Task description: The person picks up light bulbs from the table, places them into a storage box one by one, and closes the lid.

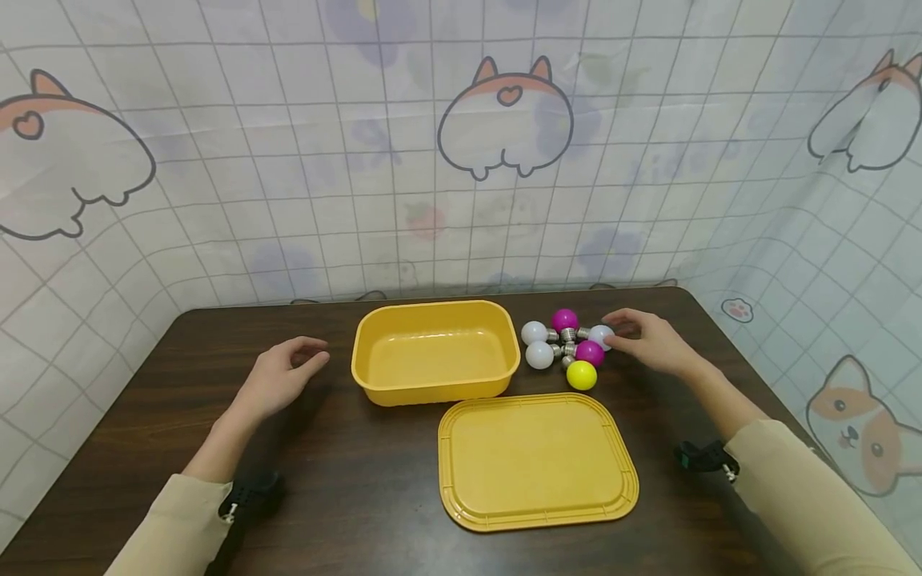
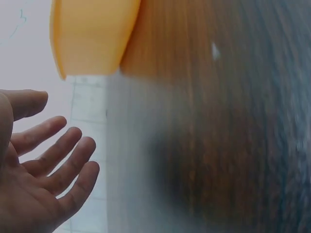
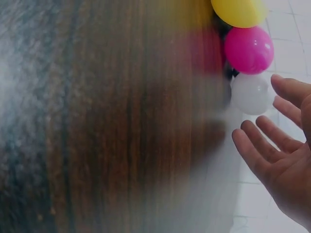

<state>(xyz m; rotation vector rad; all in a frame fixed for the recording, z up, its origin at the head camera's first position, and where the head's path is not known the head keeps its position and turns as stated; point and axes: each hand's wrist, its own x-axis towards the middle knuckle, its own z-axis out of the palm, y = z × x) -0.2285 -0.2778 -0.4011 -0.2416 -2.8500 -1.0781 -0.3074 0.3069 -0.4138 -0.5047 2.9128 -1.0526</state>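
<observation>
Several round light bulbs with silvery screw bases lie in a cluster on the dark wooden table, among them a yellow bulb (image 1: pixel 581 375), a magenta bulb (image 1: pixel 590 353) and white bulbs. Beside the rightmost white bulb (image 3: pixel 250 94) is my right hand (image 1: pixel 651 342), its fingers loosely bent and apart; whether a fingertip touches the bulb I cannot tell. My left hand (image 1: pixel 282 376) hovers over the table, left of a deep yellow box (image 1: pixel 435 392), with relaxed fingers and nothing in it. In front of the box lies a flat yellow lid (image 1: pixel 536 462).
The brown table (image 1: pixel 346 488) ends at a back edge against a white gridded cloth (image 1: pixel 403 200) with corgi drawings, which also hangs along both sides. Dark straps with small devices (image 1: pixel 707 458) sit at both wrists, below the sleeves.
</observation>
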